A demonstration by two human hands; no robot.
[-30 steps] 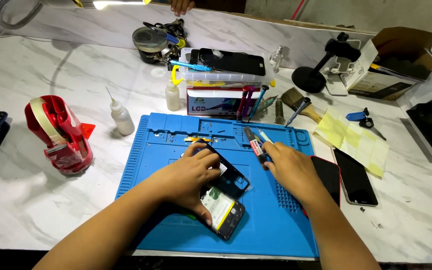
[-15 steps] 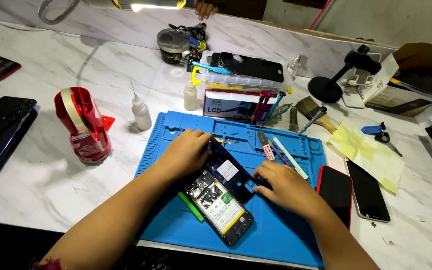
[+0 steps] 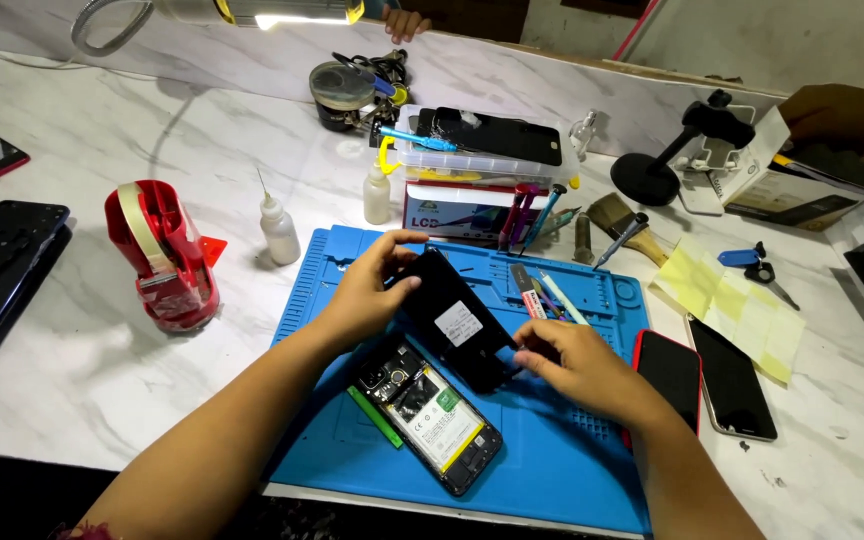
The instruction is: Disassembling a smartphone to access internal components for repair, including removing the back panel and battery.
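Fingers of left hand [image 3: 367, 290] and right hand [image 3: 572, 362] pinch black back cover [image 3: 452, 318]; opened phone [image 3: 430, 413] partly hidden beneath.

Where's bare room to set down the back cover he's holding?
Bare marble lies between the red tape dispenser and the blue mat; the mat's near right corner is free too. Crowded: the mat's far edge with tools, and right of it two phones.

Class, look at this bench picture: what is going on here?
A person is working on an opened phone lying on a blue mat, its insides showing. Both hands hold its black back cover tilted just above it: the left hand grips the upper end, the right hand the lower edge. Tools lie on the mat, and two more phones sit to the right.
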